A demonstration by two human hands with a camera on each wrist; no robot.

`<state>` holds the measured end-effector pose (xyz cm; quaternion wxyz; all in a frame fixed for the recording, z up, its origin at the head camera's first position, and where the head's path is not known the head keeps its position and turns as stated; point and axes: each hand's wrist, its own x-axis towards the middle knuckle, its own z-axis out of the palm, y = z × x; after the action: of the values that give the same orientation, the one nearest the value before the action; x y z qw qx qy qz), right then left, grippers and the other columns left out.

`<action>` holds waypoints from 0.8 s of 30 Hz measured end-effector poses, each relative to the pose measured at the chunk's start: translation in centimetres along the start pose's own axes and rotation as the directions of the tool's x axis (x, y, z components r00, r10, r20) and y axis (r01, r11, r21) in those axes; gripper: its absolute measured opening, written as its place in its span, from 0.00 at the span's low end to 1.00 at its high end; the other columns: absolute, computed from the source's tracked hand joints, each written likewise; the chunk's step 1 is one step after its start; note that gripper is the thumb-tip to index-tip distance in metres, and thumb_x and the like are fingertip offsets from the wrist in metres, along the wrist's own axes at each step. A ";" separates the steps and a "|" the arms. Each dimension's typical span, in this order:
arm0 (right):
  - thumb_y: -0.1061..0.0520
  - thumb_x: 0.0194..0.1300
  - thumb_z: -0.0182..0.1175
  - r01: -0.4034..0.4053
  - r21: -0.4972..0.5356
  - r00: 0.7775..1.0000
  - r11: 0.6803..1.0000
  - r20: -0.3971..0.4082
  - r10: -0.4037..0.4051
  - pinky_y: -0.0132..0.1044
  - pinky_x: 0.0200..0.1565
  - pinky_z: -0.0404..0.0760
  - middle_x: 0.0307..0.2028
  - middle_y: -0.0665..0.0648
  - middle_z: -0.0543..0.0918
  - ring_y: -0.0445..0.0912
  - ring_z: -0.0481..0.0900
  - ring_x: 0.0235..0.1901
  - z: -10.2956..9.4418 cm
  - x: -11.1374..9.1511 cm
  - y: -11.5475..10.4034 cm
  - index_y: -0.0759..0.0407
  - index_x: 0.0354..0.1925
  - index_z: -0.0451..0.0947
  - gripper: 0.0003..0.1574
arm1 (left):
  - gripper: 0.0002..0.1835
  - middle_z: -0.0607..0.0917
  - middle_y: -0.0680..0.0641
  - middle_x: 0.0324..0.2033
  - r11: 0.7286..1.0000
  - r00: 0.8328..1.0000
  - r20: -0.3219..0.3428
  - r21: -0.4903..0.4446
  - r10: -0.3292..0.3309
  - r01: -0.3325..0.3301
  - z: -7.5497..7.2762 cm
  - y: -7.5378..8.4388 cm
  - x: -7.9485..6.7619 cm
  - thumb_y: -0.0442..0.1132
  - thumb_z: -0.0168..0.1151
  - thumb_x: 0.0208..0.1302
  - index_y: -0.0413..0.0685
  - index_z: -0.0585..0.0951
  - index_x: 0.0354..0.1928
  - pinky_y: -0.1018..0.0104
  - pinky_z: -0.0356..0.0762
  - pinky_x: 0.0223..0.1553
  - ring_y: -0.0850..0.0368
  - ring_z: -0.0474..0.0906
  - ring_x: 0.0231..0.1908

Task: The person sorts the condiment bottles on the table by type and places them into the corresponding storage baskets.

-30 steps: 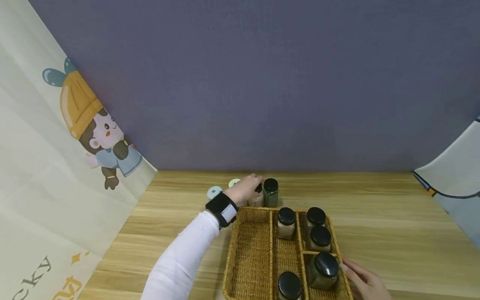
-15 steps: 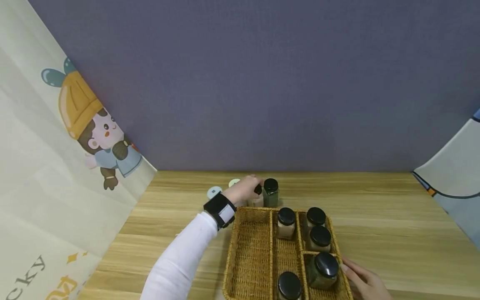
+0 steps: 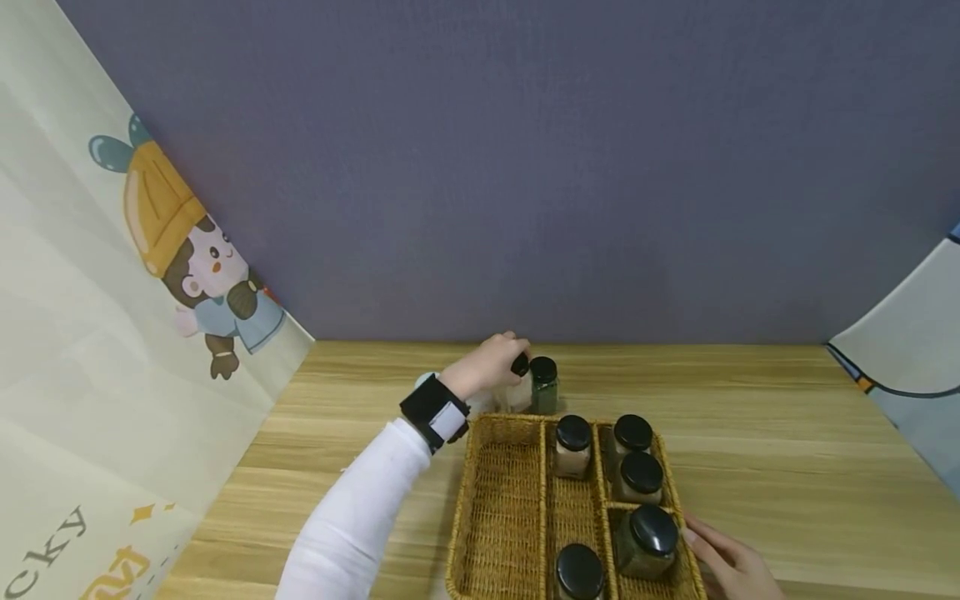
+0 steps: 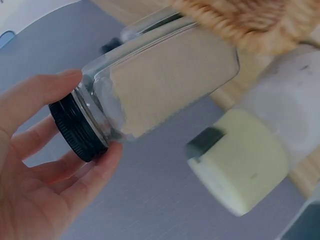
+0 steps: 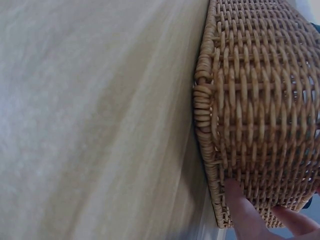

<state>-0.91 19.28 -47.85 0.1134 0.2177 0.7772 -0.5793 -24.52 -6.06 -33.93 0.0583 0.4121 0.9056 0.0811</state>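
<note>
My left hand (image 3: 487,367) reaches beyond the basket's far side and grips a clear glass spice jar by its black lid. In the left wrist view, thumb and fingers circle the lid (image 4: 77,127), and the jar (image 4: 170,80) shows pale tan powder. A green-filled jar (image 3: 543,392) with a black lid stands just right of it. My right hand (image 3: 731,562) rests at the right side of the divided wicker basket (image 3: 457,533). In the right wrist view, straight fingers (image 5: 245,212) touch the basket's woven outer wall.
Several black-lidded jars stand in the basket's middle and right compartments, among them a jar (image 3: 573,446) at the middle's far end and a larger jar (image 3: 647,542) at right. A white container with a yellow-green lid (image 4: 250,162) is near the held jar. A wall (image 3: 562,167) rises behind the table.
My left hand has shifted slightly up and right with the jar, and its wrist now covers the pale green lid behind it. My right hand and the basket have stayed put.
</note>
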 end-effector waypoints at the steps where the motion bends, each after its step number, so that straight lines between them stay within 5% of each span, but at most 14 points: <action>1: 0.37 0.60 0.49 -0.001 -0.006 1.000 1.000 0.000 0.001 0.44 0.34 0.81 0.55 0.77 0.63 0.57 0.79 0.39 0.0 0.0 0.0 0.72 0.61 0.56 0.47 | 0.18 0.75 0.42 0.42 1.000 1.000 0.002 0.004 0.003 -0.003 -0.3 0.1 -0.1 0.34 0.61 0.54 0.40 0.74 0.48 0.67 0.73 0.39 0.51 0.71 0.41; 10: 0.36 0.59 0.48 -0.005 -0.031 1.000 0.999 0.010 0.005 0.44 0.34 0.81 0.56 0.76 0.62 0.60 0.77 0.42 0.0 0.1 0.2 0.72 0.61 0.56 0.48 | 0.18 0.74 0.43 0.43 1.000 1.000 0.016 -0.021 0.023 -0.022 -2.5 1.3 -1.2 0.35 0.61 0.54 0.42 0.74 0.49 0.67 0.73 0.38 0.51 0.71 0.41; 24: 0.35 0.59 0.48 -0.020 -0.010 1.000 1.000 -0.021 0.020 0.43 0.34 0.81 0.56 0.76 0.63 0.58 0.78 0.40 1.4 -1.6 1.5 0.72 0.61 0.56 0.48 | 0.17 0.74 0.44 0.40 0.993 0.992 0.040 -0.034 0.117 -0.116 -3.1 3.6 -3.7 0.34 0.61 0.54 0.42 0.75 0.48 0.68 0.73 0.37 0.53 0.71 0.40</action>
<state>1.09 17.97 -48.84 0.1123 0.2309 0.7790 -0.5721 -19.96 -6.85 -30.07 0.0787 0.4650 0.8772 0.0901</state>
